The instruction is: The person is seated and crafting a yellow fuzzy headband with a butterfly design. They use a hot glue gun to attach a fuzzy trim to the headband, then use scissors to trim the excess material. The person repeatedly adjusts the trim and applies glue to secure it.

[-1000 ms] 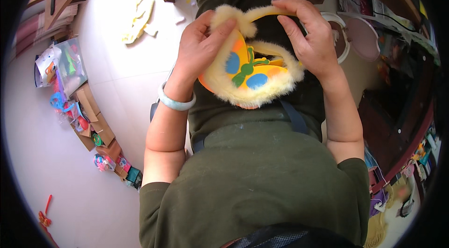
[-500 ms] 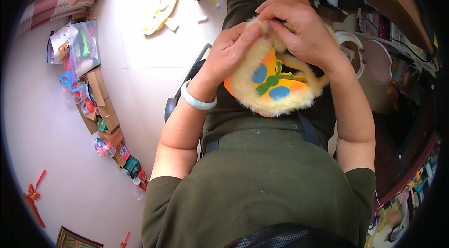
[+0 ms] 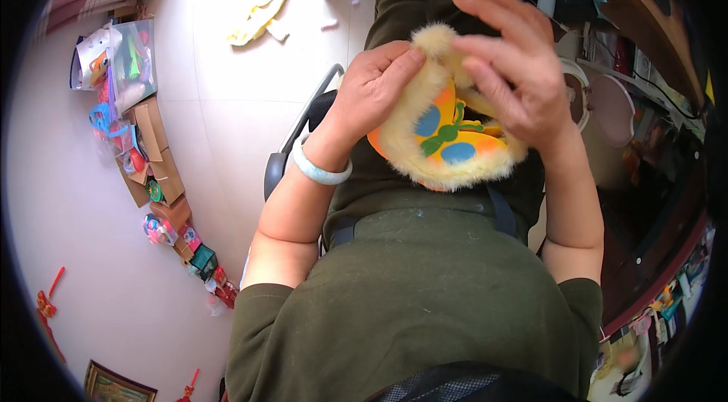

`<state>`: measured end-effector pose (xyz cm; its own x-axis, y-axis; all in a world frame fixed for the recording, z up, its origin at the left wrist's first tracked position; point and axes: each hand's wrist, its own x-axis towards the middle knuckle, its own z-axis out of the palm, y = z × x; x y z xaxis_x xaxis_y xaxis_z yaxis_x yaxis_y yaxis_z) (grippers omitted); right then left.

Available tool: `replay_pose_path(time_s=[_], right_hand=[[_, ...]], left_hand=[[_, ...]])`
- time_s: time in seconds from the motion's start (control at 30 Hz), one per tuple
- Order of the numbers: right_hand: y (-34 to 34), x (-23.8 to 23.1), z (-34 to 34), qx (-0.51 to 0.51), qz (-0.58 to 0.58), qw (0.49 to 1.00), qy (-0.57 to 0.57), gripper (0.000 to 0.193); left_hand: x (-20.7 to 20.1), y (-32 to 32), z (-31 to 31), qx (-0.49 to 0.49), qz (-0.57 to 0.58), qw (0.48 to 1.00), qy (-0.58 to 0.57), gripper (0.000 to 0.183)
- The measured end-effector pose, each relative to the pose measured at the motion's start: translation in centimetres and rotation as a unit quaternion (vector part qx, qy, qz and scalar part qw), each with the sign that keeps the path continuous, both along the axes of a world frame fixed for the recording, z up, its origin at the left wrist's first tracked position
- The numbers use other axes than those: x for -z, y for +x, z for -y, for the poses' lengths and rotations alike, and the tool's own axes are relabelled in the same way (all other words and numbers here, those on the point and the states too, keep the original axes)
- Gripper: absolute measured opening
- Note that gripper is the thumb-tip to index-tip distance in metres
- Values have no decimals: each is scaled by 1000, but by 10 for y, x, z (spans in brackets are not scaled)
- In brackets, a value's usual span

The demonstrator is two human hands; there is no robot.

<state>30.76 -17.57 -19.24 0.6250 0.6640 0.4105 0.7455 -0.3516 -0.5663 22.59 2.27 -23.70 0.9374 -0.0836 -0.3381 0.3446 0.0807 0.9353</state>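
A craft piece (image 3: 460,174) edged in fluffy pale-yellow fur rests on my lap. Set within the fur is a yellow and orange butterfly (image 3: 455,129) with blue spots and a green body. My left hand (image 3: 379,83), a pale bangle on its wrist, pinches the far left of the fur edge between thumb and fingers. Right by that thumb, a fluffy tuft (image 3: 434,39) sticks up. My right hand (image 3: 523,68) hovers over the right side of the piece, fingers spread and slightly blurred; it partly covers the far right of the fur.
On the pale floor at the far left lies some yellow material (image 3: 262,15). Cardboard boxes (image 3: 155,136) and bagged toys line the left wall. A chair armrest (image 3: 277,171) stands beside my left arm. To the right are a round pinkish mirror-like panel (image 3: 611,110) and a dark table (image 3: 652,250).
My right hand has lifted off the fur edge and its fingers have spread. The fluffy tuft at the top has come into view. My left hand keeps its pinch.
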Motion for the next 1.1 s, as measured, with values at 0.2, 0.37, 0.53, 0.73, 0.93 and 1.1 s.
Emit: replay_pose_path(time_s=[0.2,0.37,0.53,0.73,0.93,1.1], right_hand=[[-21,6,1,-21,-8,996,-87,32],[-27,11,-2,-24,-18,996,-79,31],[-35,17,9,-40,-36,995,-81,32],[-38,20,9,-9,-37,995,-95,32],[-42,13,10,21,-20,996,-85,36],[-50,12,-5,8,-7,994,-108,46]], left_hand=[[-10,5,4,-24,-88,995,-50,27],[-11,5,1,-27,-120,989,-84,26],[-4,5,3,-28,-127,987,-92,27],[0,-7,0,44,-3,996,81,31],[1,-16,-2,-4,-9,999,44,27],[2,-16,0,-5,10,1000,22,25]])
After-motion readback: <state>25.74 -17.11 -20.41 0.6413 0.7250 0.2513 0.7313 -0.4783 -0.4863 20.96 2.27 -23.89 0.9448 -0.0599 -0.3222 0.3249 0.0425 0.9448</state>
